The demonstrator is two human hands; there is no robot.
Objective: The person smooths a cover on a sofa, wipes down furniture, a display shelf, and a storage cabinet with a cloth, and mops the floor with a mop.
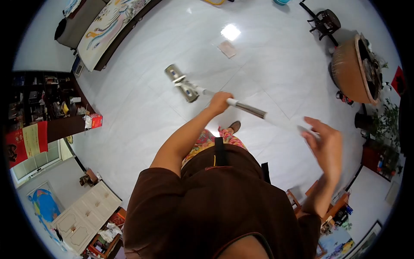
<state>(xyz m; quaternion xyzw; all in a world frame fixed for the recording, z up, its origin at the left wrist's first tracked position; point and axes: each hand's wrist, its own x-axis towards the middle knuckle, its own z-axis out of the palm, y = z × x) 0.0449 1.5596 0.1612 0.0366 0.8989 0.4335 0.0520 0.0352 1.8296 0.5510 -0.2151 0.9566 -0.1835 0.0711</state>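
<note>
A mop with a metal pole [248, 108] lies across the middle of the view, its wide flat head [181, 83] up and to the left over the pale floor. My left hand [220, 103] is closed round the pole between the head and the blurred far end. On the right, my right hand [325, 144] is raised with thumb and fingers apart, near the pale, smeared end of the pole; nothing shows between its fingers. Beyond the mop, a pinkish flat piece [227, 49] lies on the floor.
A couch [108, 32] with a patterned cover stands upper left, dark shelves [43, 97] at the left. A large brown pot [347, 69] and a dark stool [326, 22] are at the right. A white cabinet [88, 216] is lower left. My foot [235, 126] shows below the mop.
</note>
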